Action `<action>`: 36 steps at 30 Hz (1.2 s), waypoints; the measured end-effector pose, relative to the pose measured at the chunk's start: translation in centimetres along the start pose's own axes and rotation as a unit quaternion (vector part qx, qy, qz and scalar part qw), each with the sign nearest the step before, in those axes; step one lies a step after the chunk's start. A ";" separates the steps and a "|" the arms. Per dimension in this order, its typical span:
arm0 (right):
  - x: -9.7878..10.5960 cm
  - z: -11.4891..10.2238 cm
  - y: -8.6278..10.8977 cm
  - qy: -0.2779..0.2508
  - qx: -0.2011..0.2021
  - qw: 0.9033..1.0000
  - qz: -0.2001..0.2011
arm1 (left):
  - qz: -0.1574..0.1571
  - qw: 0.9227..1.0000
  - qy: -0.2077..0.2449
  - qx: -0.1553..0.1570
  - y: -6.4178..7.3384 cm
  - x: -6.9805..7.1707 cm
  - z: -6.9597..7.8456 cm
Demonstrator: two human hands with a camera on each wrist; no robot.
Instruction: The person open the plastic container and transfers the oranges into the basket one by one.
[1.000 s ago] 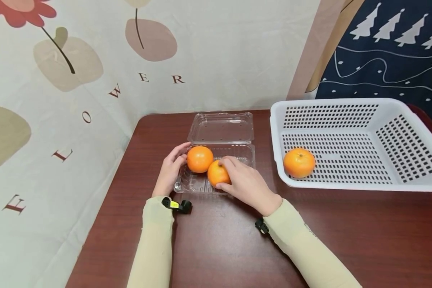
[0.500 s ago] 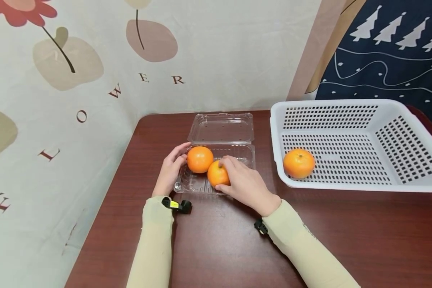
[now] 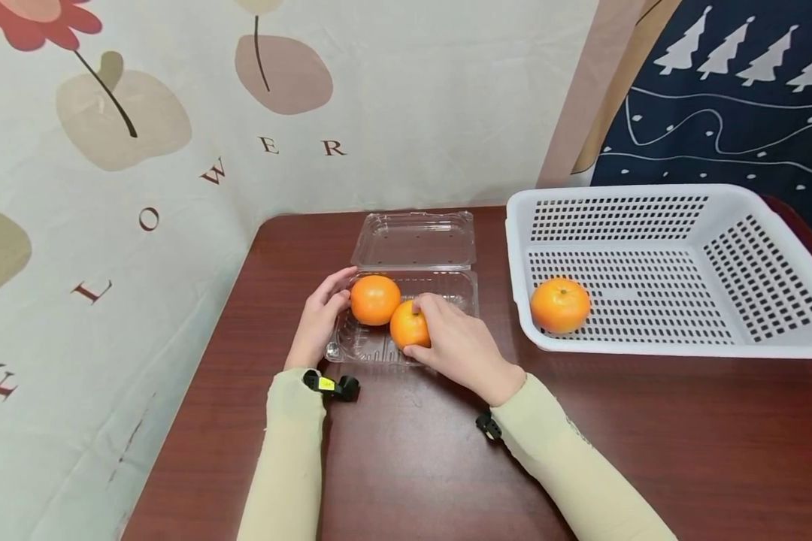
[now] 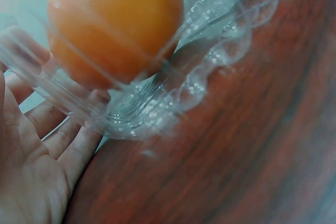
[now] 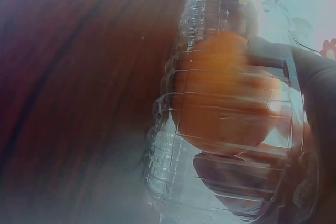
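Note:
In the head view, my right hand [image 3: 465,347] grips an orange [image 3: 408,324] inside a clear plastic clamshell box [image 3: 372,353], thumb on the near side and fingers over the top. Just left of it a second orange [image 3: 375,300] sits in the same box, close against the first. My left hand [image 3: 320,319] rests along the box's left side, its fingers spread against the outer wall, as the left wrist view shows on the hand [image 4: 39,150]. Through the box wall the right wrist view shows the gripped orange [image 5: 226,108] blurred.
The box's lid [image 3: 414,240] lies open behind it. To the right, a white perforated basket [image 3: 649,349] holds another orange [image 3: 560,305]. All stand on a reddish-brown table [image 3: 406,466], with a printed cloth [image 3: 433,98] hanging at its back and left edges.
Almost nothing differs in the head view: both hands, the box and the oranges keep their places. The whole picture shifts very slightly.

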State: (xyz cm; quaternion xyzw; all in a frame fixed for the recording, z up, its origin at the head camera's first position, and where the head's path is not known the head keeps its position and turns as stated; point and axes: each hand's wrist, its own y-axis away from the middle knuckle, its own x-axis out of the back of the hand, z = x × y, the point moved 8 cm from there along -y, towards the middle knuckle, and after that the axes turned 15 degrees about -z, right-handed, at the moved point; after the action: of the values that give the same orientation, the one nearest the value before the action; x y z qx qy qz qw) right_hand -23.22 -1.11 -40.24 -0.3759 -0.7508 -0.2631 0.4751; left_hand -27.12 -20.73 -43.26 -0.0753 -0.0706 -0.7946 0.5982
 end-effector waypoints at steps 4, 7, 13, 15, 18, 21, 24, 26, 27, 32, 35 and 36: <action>0.0 0.0 0.0 0.004 0.000 1.000 0.001 | 0.000 1.000 -0.002 0.001 -0.1 0.0 -0.1; 0.1 -0.1 0.0 0.007 0.000 1.000 0.004 | 0.000 1.000 -0.005 0.004 -0.1 0.1 -0.1; 0.1 -0.2 -0.2 0.004 0.003 1.000 0.005 | 0.003 1.000 -0.009 0.010 -0.1 0.2 -0.3; 0.1 -0.2 -0.2 0.008 0.001 1.000 0.003 | 0.003 1.000 -0.010 0.009 -0.1 0.2 -0.3; 0.1 -0.1 -0.2 0.015 -0.006 1.000 -0.001 | 0.002 1.000 -0.008 0.008 -0.1 0.2 -0.4; 0.0 -0.1 -0.2 0.018 -0.010 1.000 -0.006 | 0.001 1.000 -0.007 0.005 -0.2 0.1 -0.3; 0.0 -0.3 -0.1 0.019 -0.006 1.000 -0.013 | 0.000 1.000 -0.007 0.006 -0.1 0.0 -0.2; -0.1 -0.5 -0.1 0.020 0.001 1.000 -0.019 | 0.000 1.000 -0.008 0.010 -0.1 0.0 -0.2; -0.2 -0.6 -0.1 0.020 0.003 1.000 -0.020 | 0.000 1.000 -0.008 0.012 -0.1 0.0 -0.2; -0.1 -0.7 -0.1 0.015 0.005 1.000 -0.020 | 0.000 1.000 -0.010 0.013 -0.1 0.0 -0.3; -0.2 -0.6 -0.2 0.010 0.003 1.000 -0.018 | 0.000 1.000 -0.013 0.011 -0.1 0.0 -0.3; -0.2 -0.6 -0.2 0.009 0.003 1.000 -0.018 | 0.000 1.000 -0.014 0.011 -0.1 0.0 -0.3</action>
State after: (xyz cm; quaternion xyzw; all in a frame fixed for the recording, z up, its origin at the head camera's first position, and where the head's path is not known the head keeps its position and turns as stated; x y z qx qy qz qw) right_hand -23.02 -1.68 -40.17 -0.3589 -0.7539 -0.2727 0.4779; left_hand -27.25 -20.81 -43.58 -0.0795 -0.0876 -0.7928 0.5978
